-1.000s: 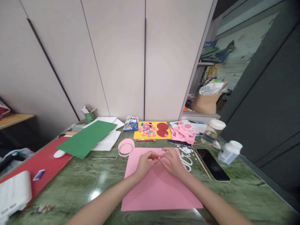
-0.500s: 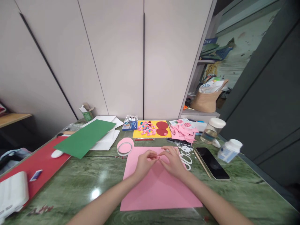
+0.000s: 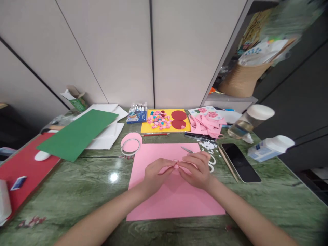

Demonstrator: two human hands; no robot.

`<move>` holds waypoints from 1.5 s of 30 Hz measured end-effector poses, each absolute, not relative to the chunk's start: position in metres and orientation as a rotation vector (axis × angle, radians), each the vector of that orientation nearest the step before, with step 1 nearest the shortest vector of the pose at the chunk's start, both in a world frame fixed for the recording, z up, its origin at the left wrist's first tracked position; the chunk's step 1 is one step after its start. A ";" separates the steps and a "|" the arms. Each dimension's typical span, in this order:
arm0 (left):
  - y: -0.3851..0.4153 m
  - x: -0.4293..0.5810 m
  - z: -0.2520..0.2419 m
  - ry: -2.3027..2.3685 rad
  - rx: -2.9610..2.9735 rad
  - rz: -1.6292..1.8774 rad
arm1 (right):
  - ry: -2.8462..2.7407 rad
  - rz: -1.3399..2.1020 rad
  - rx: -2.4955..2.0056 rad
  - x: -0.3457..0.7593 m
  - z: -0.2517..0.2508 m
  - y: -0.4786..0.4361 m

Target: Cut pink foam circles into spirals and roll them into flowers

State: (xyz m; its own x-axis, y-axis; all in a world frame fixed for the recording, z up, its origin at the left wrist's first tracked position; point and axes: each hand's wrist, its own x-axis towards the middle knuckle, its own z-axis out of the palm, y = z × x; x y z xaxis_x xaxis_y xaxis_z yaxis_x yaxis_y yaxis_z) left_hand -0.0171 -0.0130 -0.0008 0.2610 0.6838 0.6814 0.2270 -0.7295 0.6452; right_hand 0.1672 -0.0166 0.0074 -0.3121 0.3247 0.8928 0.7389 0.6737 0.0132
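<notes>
My left hand (image 3: 160, 174) and my right hand (image 3: 196, 171) meet over a pink sheet (image 3: 176, 208). Between their pinched fingertips is a small pink paper piece (image 3: 176, 164), its exact shape partly hidden by the fingers. White-handled scissors (image 3: 186, 149) lie by my right hand, which covers their middle. Beyond the sheet, a yellow sheet (image 3: 144, 127) bears a pile of small pink, blue and red pieces (image 3: 159, 119) and two dark red circles (image 3: 178, 115). Pink paper strips (image 3: 206, 124) are heaped to its right.
Tape (image 3: 130, 147) lies left of the pink sheet, beyond it a green sheet (image 3: 82, 133) and a red sheet (image 3: 28, 171). A pencil (image 3: 227, 164), phone (image 3: 241, 162), white bottle (image 3: 270, 148) and clear jar (image 3: 246, 123) stand or lie at right.
The camera view has shifted and tilted. Both hands still pinch the pink piece, with the right fingers more raised and spread; the scissors' blade tip shows now.
</notes>
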 end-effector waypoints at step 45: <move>-0.009 -0.003 0.004 0.866 1.080 1.116 | -2.012 -0.668 -0.867 0.185 -0.012 -0.006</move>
State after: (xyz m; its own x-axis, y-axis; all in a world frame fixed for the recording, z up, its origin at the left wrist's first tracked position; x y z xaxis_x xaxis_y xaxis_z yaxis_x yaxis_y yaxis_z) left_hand -0.0034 -0.0094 0.0043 0.2387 0.9709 -0.0167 -0.2571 0.0798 0.9631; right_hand 0.1849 -0.0059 -0.0123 -0.4213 0.3322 0.8439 0.7711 0.6210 0.1406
